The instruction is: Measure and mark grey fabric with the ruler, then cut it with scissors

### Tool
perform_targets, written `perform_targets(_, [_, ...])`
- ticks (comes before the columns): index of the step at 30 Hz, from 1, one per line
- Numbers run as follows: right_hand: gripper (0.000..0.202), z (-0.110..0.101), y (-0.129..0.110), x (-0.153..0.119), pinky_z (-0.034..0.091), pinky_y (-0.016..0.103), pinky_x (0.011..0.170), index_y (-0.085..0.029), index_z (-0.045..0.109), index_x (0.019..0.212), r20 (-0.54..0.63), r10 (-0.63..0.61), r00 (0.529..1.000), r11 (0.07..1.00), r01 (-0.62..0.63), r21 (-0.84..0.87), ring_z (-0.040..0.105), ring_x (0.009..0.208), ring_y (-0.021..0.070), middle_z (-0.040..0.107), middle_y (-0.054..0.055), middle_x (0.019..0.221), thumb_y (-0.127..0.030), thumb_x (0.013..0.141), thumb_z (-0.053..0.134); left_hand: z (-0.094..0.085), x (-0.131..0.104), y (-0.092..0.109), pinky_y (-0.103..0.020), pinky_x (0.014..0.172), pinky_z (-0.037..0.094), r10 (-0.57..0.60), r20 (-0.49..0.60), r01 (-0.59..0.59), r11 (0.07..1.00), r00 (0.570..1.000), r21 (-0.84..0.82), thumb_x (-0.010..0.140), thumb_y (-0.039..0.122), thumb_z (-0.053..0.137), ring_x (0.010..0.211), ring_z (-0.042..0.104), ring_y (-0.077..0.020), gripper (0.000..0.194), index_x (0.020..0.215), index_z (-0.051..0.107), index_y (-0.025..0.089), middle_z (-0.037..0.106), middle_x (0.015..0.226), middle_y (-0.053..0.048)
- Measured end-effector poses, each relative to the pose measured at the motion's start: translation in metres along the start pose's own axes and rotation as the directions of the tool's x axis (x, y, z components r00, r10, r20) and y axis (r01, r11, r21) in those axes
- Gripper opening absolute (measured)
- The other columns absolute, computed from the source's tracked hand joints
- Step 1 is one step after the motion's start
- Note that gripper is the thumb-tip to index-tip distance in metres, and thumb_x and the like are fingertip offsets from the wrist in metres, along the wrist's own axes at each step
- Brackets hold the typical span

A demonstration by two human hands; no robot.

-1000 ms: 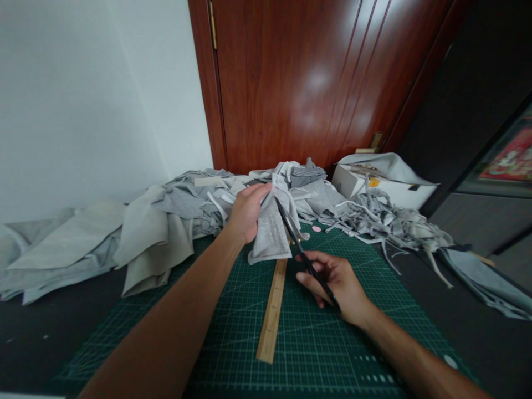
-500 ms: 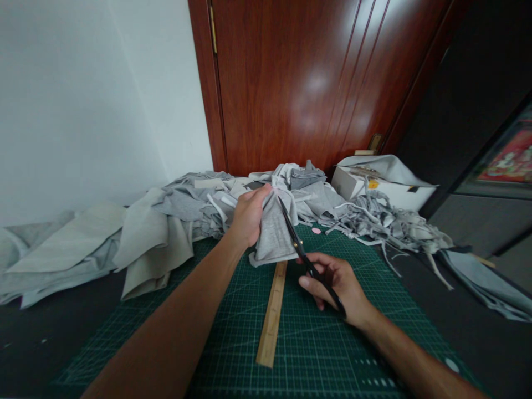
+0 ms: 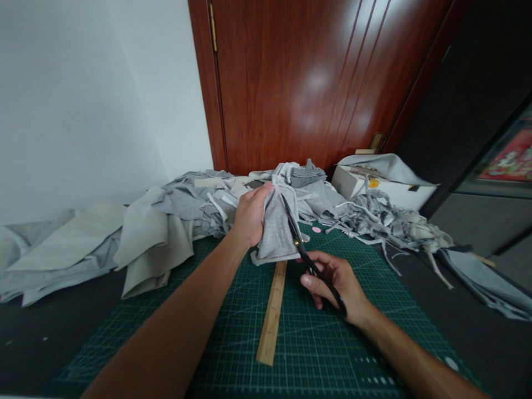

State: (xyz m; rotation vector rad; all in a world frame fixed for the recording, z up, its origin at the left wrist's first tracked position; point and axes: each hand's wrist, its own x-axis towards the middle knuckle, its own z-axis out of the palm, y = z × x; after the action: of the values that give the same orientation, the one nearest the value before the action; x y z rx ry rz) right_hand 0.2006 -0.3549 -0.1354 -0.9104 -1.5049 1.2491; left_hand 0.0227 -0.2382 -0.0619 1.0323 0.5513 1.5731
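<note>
My left hand [image 3: 252,215] is closed on the upper left edge of a grey piece of fabric [image 3: 277,230], which hangs above the cutting mat. Black scissors [image 3: 300,247] are in my right hand [image 3: 336,285], with fingers at the handles. Their blades lie along the fabric's right side and point up and away toward my left fingertips. Whether fabric is between the blades, I cannot tell. A wooden ruler [image 3: 272,318] lies on the green cutting mat [image 3: 233,338], its far end hidden behind the fabric.
Heaped grey and white fabric pieces [image 3: 183,202] line the back and left. On the right are a tangle of fabric strips [image 3: 386,216], a white box [image 3: 382,188] and folded grey cloth [image 3: 486,280]. A small pink disc [image 3: 316,229] lies near the mat's far edge.
The scissors' tips have shifted slightly right and down. The held fabric and my left hand have moved a little to the right. The ruler stays put.
</note>
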Motion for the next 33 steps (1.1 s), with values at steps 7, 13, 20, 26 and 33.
perform_targets(7, [0.055, 0.001, -0.002, 0.000, 0.041, 0.019, 0.035, -0.018, 0.065, 0.102, -0.038, 0.010, 0.999, 1.000, -0.009, 0.016, 0.045, 0.036, 0.0070, 0.055, -0.009, 0.057, -0.053, 0.070, 0.091, 0.004, -0.005, -0.001, -0.029, 0.065, 0.048, -0.032, 0.014, 0.032, 0.999, 0.999, 0.021, 0.070, 0.047, 0.090, 0.062, 0.063, -0.0154, 0.036, 0.071, 0.071, 0.017, 0.069, 0.067, 0.000])
perform_targets(13, [0.052, 0.000, -0.001, 0.001, 0.040, 0.019, 0.035, -0.017, 0.066, 0.100, -0.046, -0.007, 0.999, 1.000, 0.008, 0.024, 0.045, 0.036, 0.0071, 0.054, -0.009, 0.054, -0.049, 0.069, 0.092, 0.006, -0.008, -0.001, -0.029, 0.065, 0.047, -0.046, 0.011, 0.046, 0.999, 0.999, 0.027, 0.069, 0.047, 0.089, 0.063, 0.064, -0.0159, 0.037, 0.069, 0.070, 0.016, 0.071, 0.068, -0.002])
perform_targets(20, [0.052, 0.002, -0.003, 0.000, 0.040, 0.019, 0.034, -0.017, 0.066, 0.098, -0.067, -0.001, 0.998, 1.000, 0.002, 0.024, 0.045, 0.035, 0.0072, 0.052, -0.010, 0.053, -0.049, 0.067, 0.093, 0.006, -0.009, -0.003, -0.030, 0.068, 0.050, -0.051, 0.021, 0.050, 0.998, 0.998, 0.030, 0.067, 0.049, 0.090, 0.066, 0.066, -0.0175, 0.038, 0.073, 0.074, 0.015, 0.073, 0.069, -0.003])
perform_targets(26, [0.053, 0.002, -0.003, 0.000, 0.039, 0.019, 0.033, -0.018, 0.066, 0.096, -0.073, 0.003, 0.997, 1.000, -0.001, 0.024, 0.044, 0.035, 0.0073, 0.052, -0.010, 0.053, -0.051, 0.065, 0.094, 0.008, -0.010, -0.004, -0.033, 0.078, 0.054, -0.048, 0.052, 0.047, 0.998, 0.997, 0.032, 0.068, 0.050, 0.090, 0.079, 0.072, -0.0223, 0.037, 0.081, 0.080, 0.017, 0.078, 0.078, -0.006])
perform_targets(33, [0.052, 0.003, -0.004, 0.000, 0.039, 0.020, 0.034, -0.019, 0.066, 0.096, -0.072, -0.016, 0.997, 1.000, 0.015, -0.012, 0.042, 0.036, 0.0076, 0.050, -0.010, 0.052, -0.056, 0.070, 0.090, 0.011, -0.013, -0.005, -0.035, 0.080, 0.056, -0.051, 0.074, 0.048, 0.998, 0.996, 0.044, 0.072, 0.048, 0.087, 0.081, 0.075, -0.0236, 0.034, 0.085, 0.082, 0.017, 0.080, 0.081, -0.007])
